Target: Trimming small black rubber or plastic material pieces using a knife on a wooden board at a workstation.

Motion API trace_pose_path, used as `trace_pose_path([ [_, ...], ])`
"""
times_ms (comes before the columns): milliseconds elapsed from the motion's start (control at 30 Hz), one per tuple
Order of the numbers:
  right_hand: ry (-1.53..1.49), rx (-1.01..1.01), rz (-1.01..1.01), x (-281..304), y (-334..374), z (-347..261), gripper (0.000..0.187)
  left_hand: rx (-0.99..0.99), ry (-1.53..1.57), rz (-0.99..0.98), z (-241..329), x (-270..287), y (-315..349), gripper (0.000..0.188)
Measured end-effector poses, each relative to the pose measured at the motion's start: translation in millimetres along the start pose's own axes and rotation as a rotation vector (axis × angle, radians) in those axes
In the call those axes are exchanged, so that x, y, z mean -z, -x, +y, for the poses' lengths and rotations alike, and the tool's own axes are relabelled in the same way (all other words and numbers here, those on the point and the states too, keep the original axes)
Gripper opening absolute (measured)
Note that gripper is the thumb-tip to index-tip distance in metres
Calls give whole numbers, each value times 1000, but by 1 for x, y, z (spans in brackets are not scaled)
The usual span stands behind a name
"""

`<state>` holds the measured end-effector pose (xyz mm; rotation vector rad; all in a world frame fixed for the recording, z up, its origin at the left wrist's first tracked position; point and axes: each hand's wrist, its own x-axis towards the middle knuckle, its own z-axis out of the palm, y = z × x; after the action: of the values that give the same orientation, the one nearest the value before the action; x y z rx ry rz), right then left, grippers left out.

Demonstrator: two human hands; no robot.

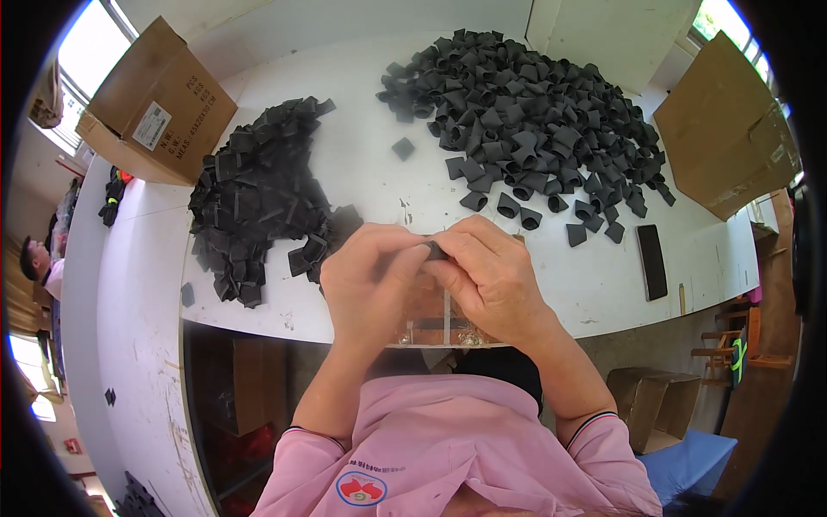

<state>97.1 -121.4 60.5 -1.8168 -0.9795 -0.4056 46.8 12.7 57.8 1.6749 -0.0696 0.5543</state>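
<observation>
My left hand (pixel 366 274) and my right hand (pixel 489 274) meet over the table's front edge, fingertips pinched together on a small dark grey piece (pixel 437 251). Fingers cover most of that piece, so its full shape is hidden. Left of my left hand lies a heap of flat, folded-looking black pieces (pixel 258 189). Beyond my right hand spreads a bigger heap of dark grey short tube-like sleeves (pixel 525 116), many with open round ends. One loose dark grey square piece (pixel 403 149) lies between the heaps.
Cardboard boxes stand at the white table's (pixel 362 86) left (pixel 164 108) and right (pixel 728 129). A black phone (pixel 652 262) lies near the right front edge. Below my hands is a brown wooden board (pixel 426 314). An open carton (pixel 659 405) sits low right. Another person (pixel 43 267) is far left.
</observation>
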Motion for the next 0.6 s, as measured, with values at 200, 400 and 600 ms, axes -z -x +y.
trace_pose_path([
  [200, -94, -65, -137, 2, -6, 10, 15, 22, -125, 100, 2, -5, 3, 6],
  [400, 96, 96, -19, -8, -1, 8, 14, -146, -39, 102, -19, -2, 10, 8],
  [600, 152, 128, 122, -15, 10, 13, 15, -204, -28, 64, -27, -8, 11, 11],
])
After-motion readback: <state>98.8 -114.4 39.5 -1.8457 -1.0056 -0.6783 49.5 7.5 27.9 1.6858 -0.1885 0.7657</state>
